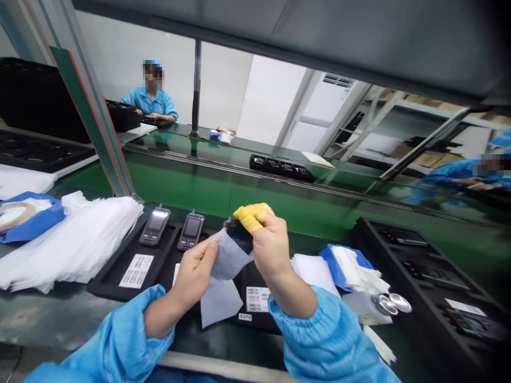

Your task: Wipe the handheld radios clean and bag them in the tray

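Observation:
My left hand is closed on a thin white sheet, with the thumb pressed on its upper corner. Behind the sheet is a dark handheld radio, mostly covered. My right hand curls round the radio's upper right side, yellow finger covers on its fingertips. A lower part of white sheet hangs below my hands over a black foam tray. To the left, two handheld radios with stubby antennas, one with a lit screen and one with a dark screen, lie in the tray.
A stack of white sheets and a tape roll lie left. On the right are a blue box of white cloths, a bottle with a metal top and another black tray. Co-workers sit beyond the green partition and at far right.

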Demonstrator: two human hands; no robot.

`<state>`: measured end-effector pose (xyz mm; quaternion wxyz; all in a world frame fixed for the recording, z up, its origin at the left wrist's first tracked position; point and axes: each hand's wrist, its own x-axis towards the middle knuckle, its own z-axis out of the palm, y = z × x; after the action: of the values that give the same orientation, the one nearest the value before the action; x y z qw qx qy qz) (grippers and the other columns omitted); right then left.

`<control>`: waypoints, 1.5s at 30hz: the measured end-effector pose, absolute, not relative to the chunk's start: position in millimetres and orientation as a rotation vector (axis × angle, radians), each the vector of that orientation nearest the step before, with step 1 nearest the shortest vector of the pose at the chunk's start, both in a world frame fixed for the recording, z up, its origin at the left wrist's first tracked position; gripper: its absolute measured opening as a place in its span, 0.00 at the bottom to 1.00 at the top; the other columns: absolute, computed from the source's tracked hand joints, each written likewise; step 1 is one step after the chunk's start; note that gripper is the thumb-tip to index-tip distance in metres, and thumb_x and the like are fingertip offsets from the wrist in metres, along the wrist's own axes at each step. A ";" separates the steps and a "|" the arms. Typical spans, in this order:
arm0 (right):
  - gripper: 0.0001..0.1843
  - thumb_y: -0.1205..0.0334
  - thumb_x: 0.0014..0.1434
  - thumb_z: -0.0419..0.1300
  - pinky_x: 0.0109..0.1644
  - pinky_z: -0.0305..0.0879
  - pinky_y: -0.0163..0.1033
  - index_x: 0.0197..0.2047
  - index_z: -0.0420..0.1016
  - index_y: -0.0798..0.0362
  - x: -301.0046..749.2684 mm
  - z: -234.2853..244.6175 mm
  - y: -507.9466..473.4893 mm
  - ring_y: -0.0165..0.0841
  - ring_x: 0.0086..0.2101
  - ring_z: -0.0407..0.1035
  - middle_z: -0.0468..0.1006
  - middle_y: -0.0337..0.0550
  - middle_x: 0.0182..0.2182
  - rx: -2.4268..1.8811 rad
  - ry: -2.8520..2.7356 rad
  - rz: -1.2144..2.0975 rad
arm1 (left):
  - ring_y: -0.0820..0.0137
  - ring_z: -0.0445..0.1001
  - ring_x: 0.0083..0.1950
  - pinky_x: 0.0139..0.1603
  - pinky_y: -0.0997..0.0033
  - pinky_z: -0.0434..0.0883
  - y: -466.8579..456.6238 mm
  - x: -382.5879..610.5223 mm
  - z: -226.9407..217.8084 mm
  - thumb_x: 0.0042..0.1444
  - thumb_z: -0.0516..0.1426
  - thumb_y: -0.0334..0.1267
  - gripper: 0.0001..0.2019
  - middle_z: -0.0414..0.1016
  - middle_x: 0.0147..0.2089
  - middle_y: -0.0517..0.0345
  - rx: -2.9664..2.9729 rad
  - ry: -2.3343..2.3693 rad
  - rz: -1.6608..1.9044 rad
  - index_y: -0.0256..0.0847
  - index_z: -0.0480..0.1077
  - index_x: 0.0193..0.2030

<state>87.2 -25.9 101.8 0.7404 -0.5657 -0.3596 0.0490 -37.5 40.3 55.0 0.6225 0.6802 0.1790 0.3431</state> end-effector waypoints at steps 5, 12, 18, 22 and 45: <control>0.05 0.58 0.50 0.65 0.43 0.64 0.42 0.26 0.79 0.49 91.8 123.3 -37.8 0.33 0.35 0.66 0.75 0.40 0.28 -1.284 -0.867 -0.016 | 0.56 0.73 0.54 0.56 0.62 0.69 38.5 -21.5 71.2 0.60 0.53 0.55 0.26 0.77 0.51 0.49 1.577 0.318 0.854 0.35 0.74 0.53; 0.06 0.56 0.49 0.66 0.43 0.65 0.42 0.28 0.79 0.49 102.5 123.2 -39.2 0.32 0.35 0.67 0.74 0.39 0.30 -1.090 -0.711 -0.047 | 0.55 0.73 0.53 0.56 0.60 0.67 38.5 -14.3 75.2 0.57 0.55 0.59 0.28 0.78 0.48 0.48 1.550 0.349 0.795 0.36 0.75 0.50; 0.08 0.55 0.47 0.67 0.42 0.65 0.41 0.25 0.79 0.50 103.5 107.8 -37.7 0.32 0.34 0.67 0.76 0.38 0.27 -1.194 -0.730 0.086 | 0.57 0.75 0.45 0.45 0.65 0.72 39.2 -13.8 72.8 0.54 0.56 0.61 0.29 0.79 0.42 0.50 1.498 0.300 0.586 0.36 0.75 0.48; 0.09 0.53 0.47 0.67 0.43 0.66 0.41 0.26 0.79 0.49 104.3 109.6 -39.8 0.33 0.34 0.68 0.77 0.39 0.27 -1.256 -0.770 0.166 | 0.62 0.76 0.39 0.39 0.69 0.72 34.0 -10.3 67.5 0.55 0.56 0.59 0.26 0.79 0.37 0.52 1.417 0.317 0.623 0.35 0.75 0.46; 0.08 0.55 0.59 0.60 0.48 0.68 0.50 0.34 0.79 0.45 102.9 85.1 -99.5 0.37 0.37 0.73 0.80 0.41 0.34 -1.466 -0.784 -0.772 | 0.64 0.76 0.44 0.42 0.72 0.71 15.8 17.0 87.5 0.62 0.51 0.54 0.22 0.80 0.43 0.56 1.599 0.188 1.007 0.40 0.76 0.49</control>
<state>102.9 -99.5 85.1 0.6088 -0.6345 -0.3393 -0.3341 17.0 15.8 87.5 0.5820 0.6848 0.0804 0.4310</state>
